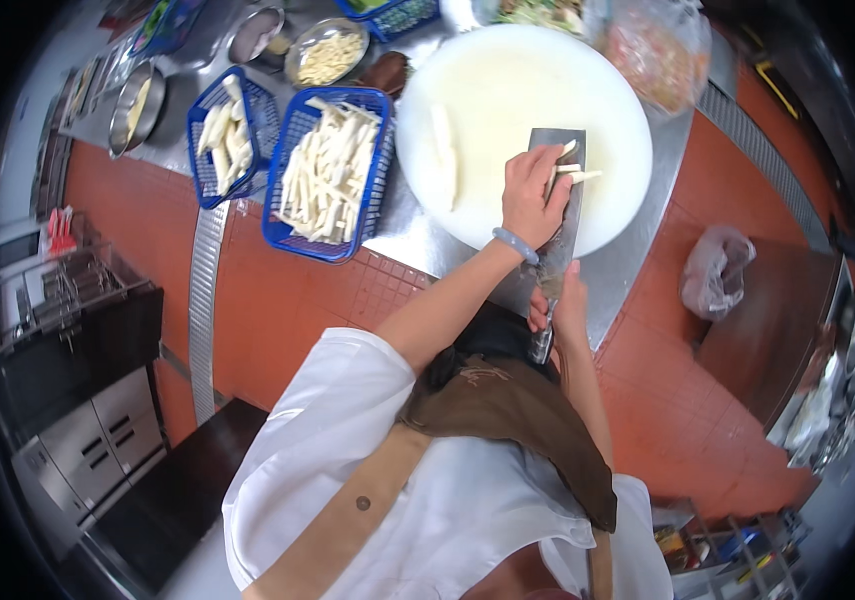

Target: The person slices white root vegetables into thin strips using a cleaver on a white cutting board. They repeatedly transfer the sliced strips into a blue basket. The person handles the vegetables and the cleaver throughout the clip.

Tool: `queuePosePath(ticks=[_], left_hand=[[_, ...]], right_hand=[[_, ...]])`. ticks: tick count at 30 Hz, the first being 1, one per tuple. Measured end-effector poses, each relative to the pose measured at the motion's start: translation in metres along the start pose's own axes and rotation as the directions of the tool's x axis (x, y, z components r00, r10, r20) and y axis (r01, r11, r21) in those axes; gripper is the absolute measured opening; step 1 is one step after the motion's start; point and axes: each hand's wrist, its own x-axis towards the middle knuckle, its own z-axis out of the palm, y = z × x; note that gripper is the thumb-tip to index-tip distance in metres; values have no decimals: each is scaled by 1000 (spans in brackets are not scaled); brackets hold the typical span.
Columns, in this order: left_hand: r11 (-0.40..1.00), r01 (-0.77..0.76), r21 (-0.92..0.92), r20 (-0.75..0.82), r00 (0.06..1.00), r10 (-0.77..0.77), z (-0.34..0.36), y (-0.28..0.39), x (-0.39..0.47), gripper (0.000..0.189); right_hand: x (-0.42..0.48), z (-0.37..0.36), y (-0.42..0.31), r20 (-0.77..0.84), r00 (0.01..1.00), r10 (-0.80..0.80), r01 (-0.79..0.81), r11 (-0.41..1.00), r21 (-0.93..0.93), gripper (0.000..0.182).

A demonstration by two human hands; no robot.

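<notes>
My right hand (pixel 568 304) grips the handle of a cleaver (pixel 562 232), its broad blade lying flat over a round white cutting board (pixel 487 82). Several pale cut vegetable strips (pixel 582 177) lie on the blade. My left hand (pixel 534 195), with a bangle at the wrist, presses its fingers over these strips and against the blade. A long peeled white vegetable piece (pixel 444 159) lies apart on the board's left side. The undersides of the left fingers are hidden.
Left of the board, one blue plastic basket (pixel 271 217) holds many white strips; another blue basket (pixel 193 150) holds larger peeled pieces. Behind are a metal bowl (pixel 298 52) of small pale pieces and a filled plastic bag (pixel 656 56). The steel table's edge (pixel 626 289) runs close before me.
</notes>
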Motion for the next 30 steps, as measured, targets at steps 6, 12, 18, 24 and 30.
queuePosePath(ticks=[6,12,18,24,30], left_hand=[[937,-49,345,-232,963,135,-147,-11,53,29],[842,162,515,-316,949,10,-296,-91,61,30],[939,175,295,-202,972,-118,-263,-52,44,35],[851,-169,497,285,958,23,-137,-46,26,42],[954,-77,289,317,948,-19,-101,-61,4,41]], right_hand=[[-6,106,-28,318,948,15,85,950,-300,77],[-2,146,-36,310,951,21,29,987,-155,75],[1,91,-57,-11,989,-147,141,966,-219,75],[1,38,-59,-199,941,-275,151,864,-480,69],[-4,14,-45,-161,966,-200,81,834,-546,53]])
